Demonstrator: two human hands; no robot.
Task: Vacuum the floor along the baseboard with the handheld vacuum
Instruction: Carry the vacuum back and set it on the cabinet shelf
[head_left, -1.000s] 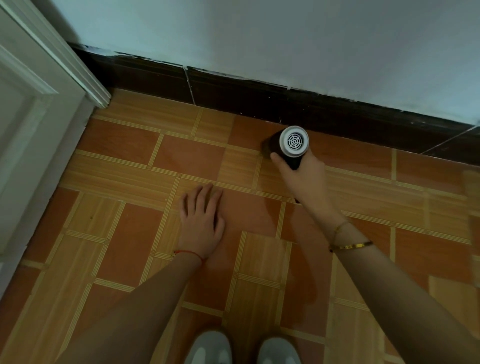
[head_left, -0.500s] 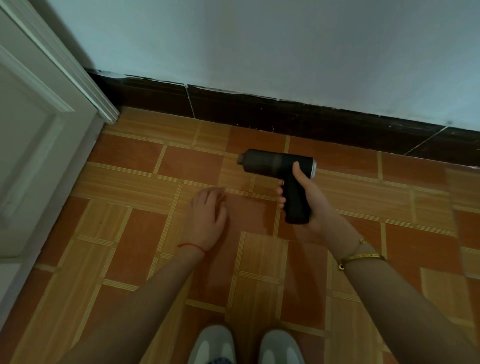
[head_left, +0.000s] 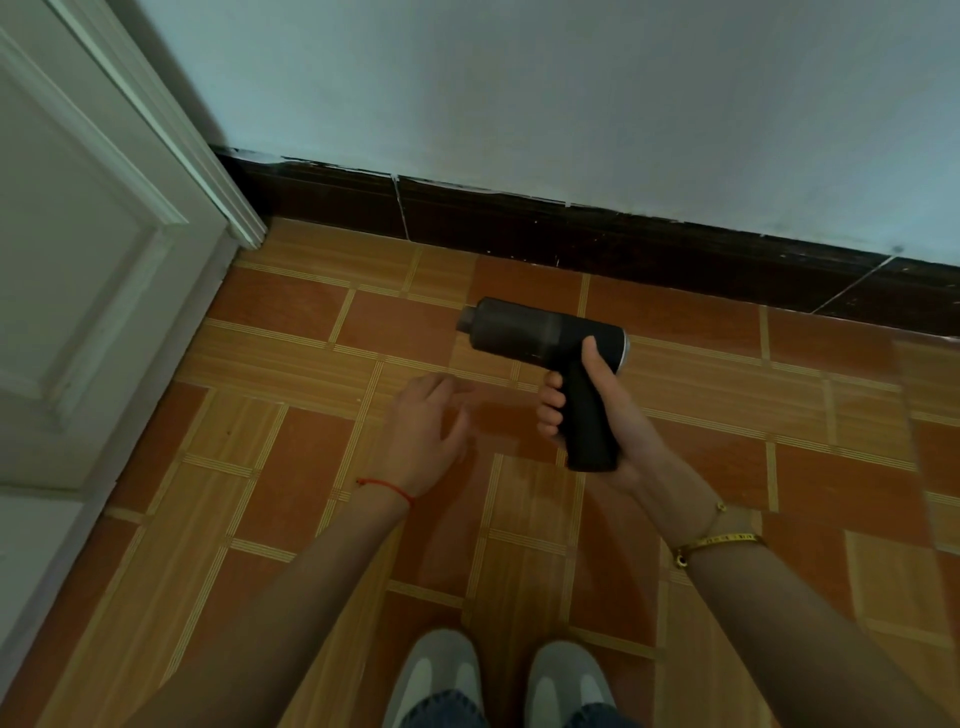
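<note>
1. The right hand has its fingers wrapped around the grip of the handheld vacuum.
2. The vacuum's nozzle points left, above the tiled floor and near the dark baseboard.
3. The left hand is empty, with loosely spread fingers, beside the vacuum.

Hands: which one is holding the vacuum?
The right hand, with the gold bracelet, grips the vacuum. The left hand, with the red string, holds nothing.

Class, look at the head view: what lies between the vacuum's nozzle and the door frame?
Only bare tiled floor between the vacuum nozzle and the door frame, as the head view shows.
</note>
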